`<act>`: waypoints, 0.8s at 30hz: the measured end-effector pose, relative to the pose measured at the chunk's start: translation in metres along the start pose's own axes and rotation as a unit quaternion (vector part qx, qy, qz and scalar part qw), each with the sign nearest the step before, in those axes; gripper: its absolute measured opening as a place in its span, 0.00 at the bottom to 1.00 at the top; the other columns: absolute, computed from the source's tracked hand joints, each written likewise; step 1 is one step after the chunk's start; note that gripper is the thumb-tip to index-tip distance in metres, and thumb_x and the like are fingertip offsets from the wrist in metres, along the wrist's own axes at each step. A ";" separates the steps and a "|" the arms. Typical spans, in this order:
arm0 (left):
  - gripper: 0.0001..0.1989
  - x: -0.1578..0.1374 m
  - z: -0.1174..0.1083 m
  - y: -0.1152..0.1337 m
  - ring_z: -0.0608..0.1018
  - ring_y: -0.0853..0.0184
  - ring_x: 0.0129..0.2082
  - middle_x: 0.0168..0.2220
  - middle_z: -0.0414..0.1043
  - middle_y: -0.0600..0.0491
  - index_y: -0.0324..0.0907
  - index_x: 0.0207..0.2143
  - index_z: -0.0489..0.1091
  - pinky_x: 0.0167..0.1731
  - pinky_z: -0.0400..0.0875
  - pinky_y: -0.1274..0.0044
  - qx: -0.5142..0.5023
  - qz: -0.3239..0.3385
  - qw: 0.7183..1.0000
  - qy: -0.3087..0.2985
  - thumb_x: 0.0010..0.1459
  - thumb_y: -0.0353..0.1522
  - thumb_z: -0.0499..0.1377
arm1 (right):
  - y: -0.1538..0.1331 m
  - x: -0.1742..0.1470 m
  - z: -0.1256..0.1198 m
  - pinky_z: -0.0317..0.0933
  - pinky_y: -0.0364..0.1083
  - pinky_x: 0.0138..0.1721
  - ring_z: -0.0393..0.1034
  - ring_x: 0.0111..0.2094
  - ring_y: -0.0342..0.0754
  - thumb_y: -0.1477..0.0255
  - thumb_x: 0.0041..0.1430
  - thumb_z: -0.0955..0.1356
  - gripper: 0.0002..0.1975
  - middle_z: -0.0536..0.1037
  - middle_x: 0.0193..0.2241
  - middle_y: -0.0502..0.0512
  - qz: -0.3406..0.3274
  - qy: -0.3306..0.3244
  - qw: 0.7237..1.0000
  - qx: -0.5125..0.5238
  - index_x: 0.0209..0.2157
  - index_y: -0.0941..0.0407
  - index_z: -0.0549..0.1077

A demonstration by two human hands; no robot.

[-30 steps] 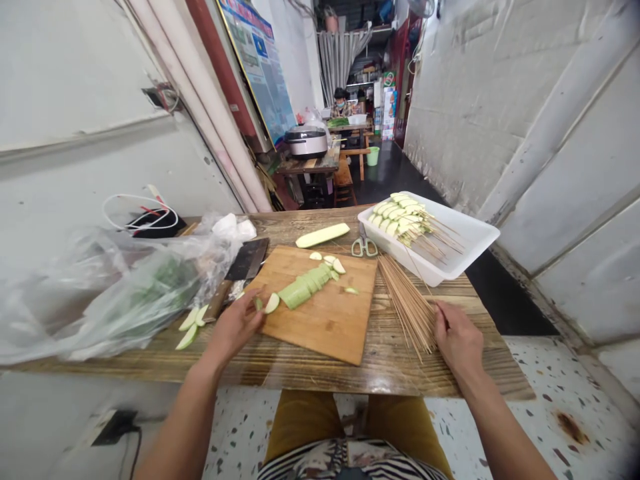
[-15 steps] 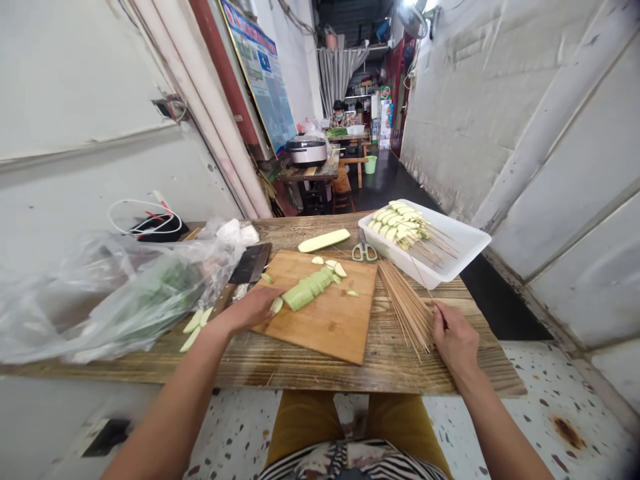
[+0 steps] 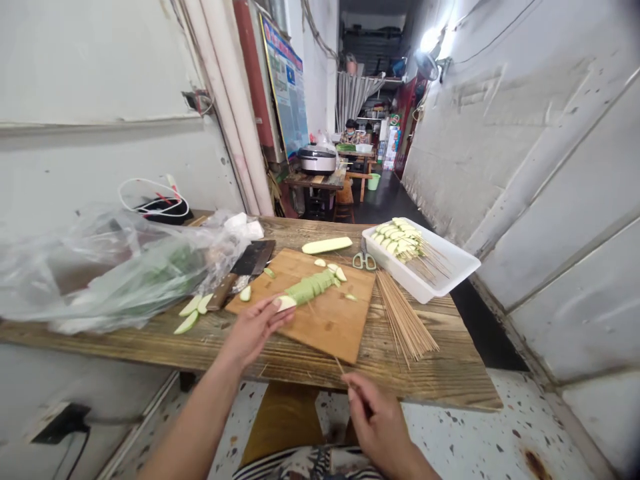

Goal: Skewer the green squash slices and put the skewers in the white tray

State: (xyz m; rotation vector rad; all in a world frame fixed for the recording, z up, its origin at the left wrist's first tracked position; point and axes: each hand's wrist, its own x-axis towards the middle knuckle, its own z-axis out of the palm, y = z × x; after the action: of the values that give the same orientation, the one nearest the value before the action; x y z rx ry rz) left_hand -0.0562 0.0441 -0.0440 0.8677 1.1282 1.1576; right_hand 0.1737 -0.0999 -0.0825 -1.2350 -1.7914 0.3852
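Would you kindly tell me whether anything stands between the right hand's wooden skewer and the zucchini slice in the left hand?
Nothing visible does: the right hand holds the wooden skewer angled over the cutting board, and the left hand pinches the zucchini slice above it. The skewer's tip is too faint to place.

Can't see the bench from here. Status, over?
Left hand holding cut slice. Right hand holding skewer. Sliced row on cutting board; cleaver beside board.

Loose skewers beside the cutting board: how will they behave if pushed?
The skewers look thin and straight, so probably light and fairly stiff. They lie fanned on the table with no visible tie, so a push would likely scatter them.
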 end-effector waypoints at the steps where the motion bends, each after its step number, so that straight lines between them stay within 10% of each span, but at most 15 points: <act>1: 0.09 -0.007 0.009 -0.003 0.78 0.62 0.41 0.40 0.76 0.44 0.36 0.39 0.70 0.43 0.72 0.72 -0.071 -0.022 0.997 0.018 0.54 0.27 0.57 | -0.002 -0.001 0.004 0.69 0.41 0.36 0.76 0.34 0.46 0.77 0.60 0.61 0.12 0.81 0.34 0.55 -0.003 -0.017 1.000 0.019 0.44 0.56 0.71; 7: 0.07 -0.019 0.032 -0.005 0.80 0.62 0.36 0.36 0.76 0.39 0.31 0.35 0.69 0.37 0.76 0.74 -0.259 -0.145 0.952 0.072 0.57 0.21 0.52 | 0.002 -0.002 0.005 0.67 0.40 0.40 0.76 0.35 0.46 0.77 0.61 0.60 0.14 0.80 0.32 0.53 -0.007 -0.100 0.994 0.052 0.46 0.54 0.71; 18: 0.07 -0.024 0.052 -0.015 0.79 0.70 0.29 0.33 0.76 0.45 0.32 0.36 0.68 0.27 0.75 0.84 -0.348 -0.124 0.924 0.097 0.56 0.19 0.52 | 0.006 0.010 0.019 0.69 0.41 0.29 0.73 0.23 0.46 0.73 0.60 0.62 0.17 0.78 0.24 0.52 0.019 -0.143 0.989 0.016 0.50 0.58 0.69; 24: 0.06 -0.028 0.059 -0.020 0.79 0.67 0.33 0.36 0.76 0.43 0.33 0.37 0.68 0.35 0.76 0.77 -0.336 -0.136 0.930 0.061 0.56 0.21 0.54 | -0.001 0.030 0.016 0.67 0.44 0.44 0.75 0.42 0.48 0.75 0.61 0.61 0.15 0.79 0.42 0.57 0.043 -0.089 0.993 0.072 0.48 0.56 0.73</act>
State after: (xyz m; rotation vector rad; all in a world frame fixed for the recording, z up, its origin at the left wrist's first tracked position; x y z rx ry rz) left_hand 0.0051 0.0143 -0.0428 0.1065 0.8239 1.2550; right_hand 0.1568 -0.0707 -0.0753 -1.2090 -1.8282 0.6804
